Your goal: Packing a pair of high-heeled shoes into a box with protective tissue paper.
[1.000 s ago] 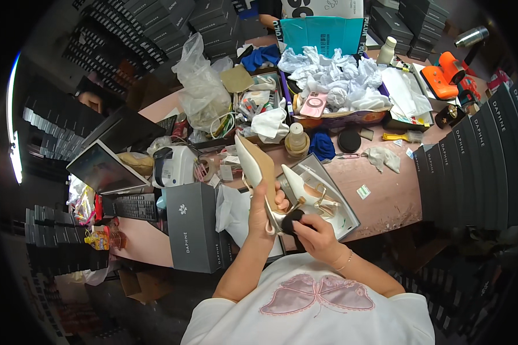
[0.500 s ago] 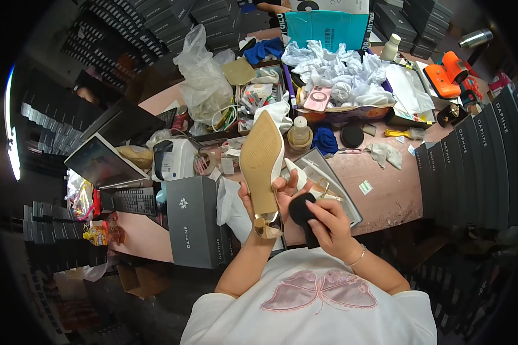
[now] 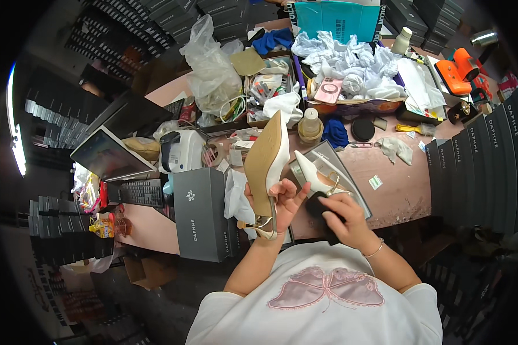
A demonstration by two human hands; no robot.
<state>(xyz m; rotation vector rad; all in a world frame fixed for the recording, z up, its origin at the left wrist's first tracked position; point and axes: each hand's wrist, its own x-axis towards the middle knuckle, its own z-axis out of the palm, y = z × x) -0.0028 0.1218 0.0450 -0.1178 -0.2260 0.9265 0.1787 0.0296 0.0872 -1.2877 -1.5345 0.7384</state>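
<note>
Upright in my left hand (image 3: 282,201) stands a white heeled shoe (image 3: 266,164), its tan sole turned partly toward me and its gold heel at the bottom. The thumb and fingers close around the shoe near the heel. My right hand (image 3: 346,217) grips a black pad (image 3: 317,207) with a rounded head; its lower part hangs below the fingers. The pad is apart from the held shoe. Just beyond my right hand, a second white shoe (image 3: 312,171) with a gold strap lies in an open grey shoebox (image 3: 360,198).
A dark grey box (image 3: 198,201) stands left of the shoe, with white tissue beside it. Farther back are a pump bottle (image 3: 311,127), a round black tin (image 3: 362,129), a pink phone (image 3: 328,90) and crumpled paper (image 3: 351,66). Stacked shoeboxes (image 3: 483,167) border the right side.
The held shoe has turned, so more of its white side shows and less of its sole. My right hand with the black pad has moved slightly right and away from the shoe.
</note>
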